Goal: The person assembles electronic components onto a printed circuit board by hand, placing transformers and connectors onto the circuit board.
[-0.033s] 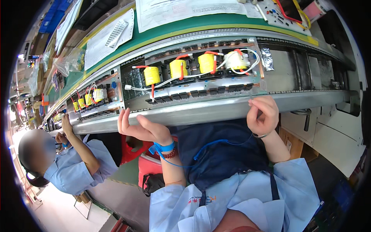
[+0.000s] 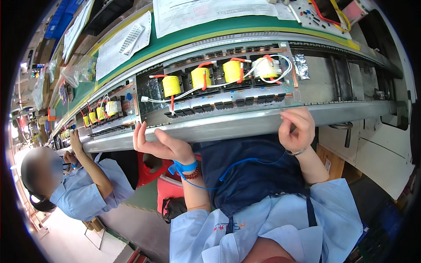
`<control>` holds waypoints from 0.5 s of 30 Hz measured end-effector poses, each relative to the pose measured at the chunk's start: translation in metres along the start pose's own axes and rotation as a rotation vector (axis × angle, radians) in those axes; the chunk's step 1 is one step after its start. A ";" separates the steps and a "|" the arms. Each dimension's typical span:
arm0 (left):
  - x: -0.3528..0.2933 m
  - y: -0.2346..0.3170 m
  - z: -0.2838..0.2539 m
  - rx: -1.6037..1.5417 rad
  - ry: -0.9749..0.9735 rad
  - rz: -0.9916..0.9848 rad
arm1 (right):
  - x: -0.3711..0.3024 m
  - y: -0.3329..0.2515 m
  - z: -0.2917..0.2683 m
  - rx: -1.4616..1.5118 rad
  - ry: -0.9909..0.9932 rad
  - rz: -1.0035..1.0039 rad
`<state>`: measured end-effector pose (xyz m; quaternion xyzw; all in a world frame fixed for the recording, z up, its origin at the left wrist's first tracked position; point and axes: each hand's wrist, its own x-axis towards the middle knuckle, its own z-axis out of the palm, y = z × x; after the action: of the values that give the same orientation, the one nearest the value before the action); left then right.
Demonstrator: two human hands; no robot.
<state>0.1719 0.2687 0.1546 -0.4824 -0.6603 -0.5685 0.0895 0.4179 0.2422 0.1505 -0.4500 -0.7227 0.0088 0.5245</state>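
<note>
A bright workshop curves away to the left, where a co-worker in a light blue shirt (image 2: 92, 188) sits at the same line; along the far side runs a green desk with a yellow edge (image 2: 245, 23), strewn with white printed sheets (image 2: 201, 15). In front of it, a long circuit board with copper strips and black parts (image 2: 245, 94) lies flat in the track, behind a smooth grey metal rail (image 2: 219, 128). It carries three yellow-wrapped coils (image 2: 171, 87) and a paler one at its right end (image 2: 265, 68), with red-sleeved leads (image 2: 240, 75) and a loose white cable (image 2: 287, 65) laid across them

The step in hand looks like a pause, since neither hand is on the board; any work there would call for lifting the fingers over the rail and keeping clear of the loose cable

The left hand (image 2: 161, 145) is turned partly palm-up at the rail, its grip loose and wide, with nothing seen in it. The right hand (image 2: 299, 129) is bent up at the wrist near the board's right end, its grip narrow, thumb and forefinger close together; whether something tiny is pinched there, I cannot tell
</note>
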 end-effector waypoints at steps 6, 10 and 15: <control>-0.001 -0.002 -0.003 -0.008 -0.035 0.050 | 0.000 -0.001 -0.002 0.011 -0.012 -0.026; 0.000 -0.004 -0.003 0.018 -0.055 0.082 | -0.001 0.001 -0.002 -0.016 -0.002 -0.046; -0.002 -0.004 -0.003 0.030 -0.050 0.076 | 0.001 0.001 -0.002 -0.014 -0.010 -0.053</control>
<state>0.1688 0.2658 0.1522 -0.5198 -0.6521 -0.5424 0.1018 0.4202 0.2426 0.1518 -0.4345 -0.7369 -0.0080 0.5177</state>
